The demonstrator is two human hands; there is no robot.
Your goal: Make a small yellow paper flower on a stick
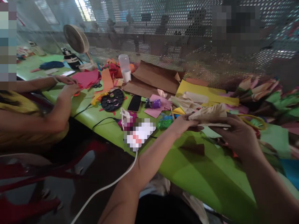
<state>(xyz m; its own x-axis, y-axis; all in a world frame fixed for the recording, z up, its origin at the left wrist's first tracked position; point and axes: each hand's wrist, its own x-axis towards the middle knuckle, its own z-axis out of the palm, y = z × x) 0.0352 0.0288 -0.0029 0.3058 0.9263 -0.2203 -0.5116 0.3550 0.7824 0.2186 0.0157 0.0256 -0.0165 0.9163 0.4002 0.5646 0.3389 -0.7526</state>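
A piece of cream paper [209, 114], folded or layered, is held up between both my hands above the green table [187, 174]. My left hand [184, 123] pinches its left end. At the right end, my right hand [241, 132] has its thumb and fingers closed on the paper. More crumpled cream paper [184, 104] lies just behind my left hand. Below the held paper rests a dark brown scrap [192, 149]. Beside my left wrist sits a green and blue plastic-wrapped item [166, 122].
A phone [135, 103], a black palette-like tray [112, 100], brown sheets [154, 76] and yellow paper [198, 90] cover the table's back. Paper flowers [257, 90] pile up right. A white cable [105, 188] crosses the front edge. Another person's hands [71, 85] work on the left.
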